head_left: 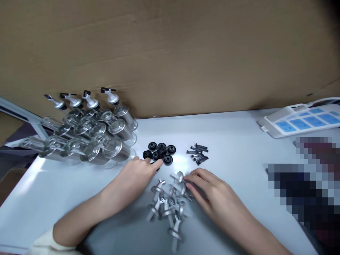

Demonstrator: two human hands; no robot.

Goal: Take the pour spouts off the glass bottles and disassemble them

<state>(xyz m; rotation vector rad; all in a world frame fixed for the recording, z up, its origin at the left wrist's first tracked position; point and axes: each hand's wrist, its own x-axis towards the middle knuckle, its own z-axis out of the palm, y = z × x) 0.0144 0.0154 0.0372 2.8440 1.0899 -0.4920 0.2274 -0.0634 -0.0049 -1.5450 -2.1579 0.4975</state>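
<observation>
My left hand (pixel 138 175) is at the near edge of a cluster of black round stoppers (pixel 168 160). Its fingers curl down, closed on one black stopper (pixel 157 169) that is mostly hidden beneath them. My right hand (pixel 212 189) reaches in from the right. Its thumb and index finger pinch a silver pourer spout (pixel 180 176) at the top of a loose pile of silver pourer spouts (pixel 168 211). Small black levers (pixel 198 153) lie in a bunch beyond my right hand.
Several glass bottles (pixel 119 129) stand at the left, the back ones topped with pourers (pixel 91 102). A white power strip (pixel 300 122) lies at the back right. Blurred dark items (pixel 300 191) lie at the right. A cardboard wall (pixel 186 60) rises behind the white table (pixel 228 134).
</observation>
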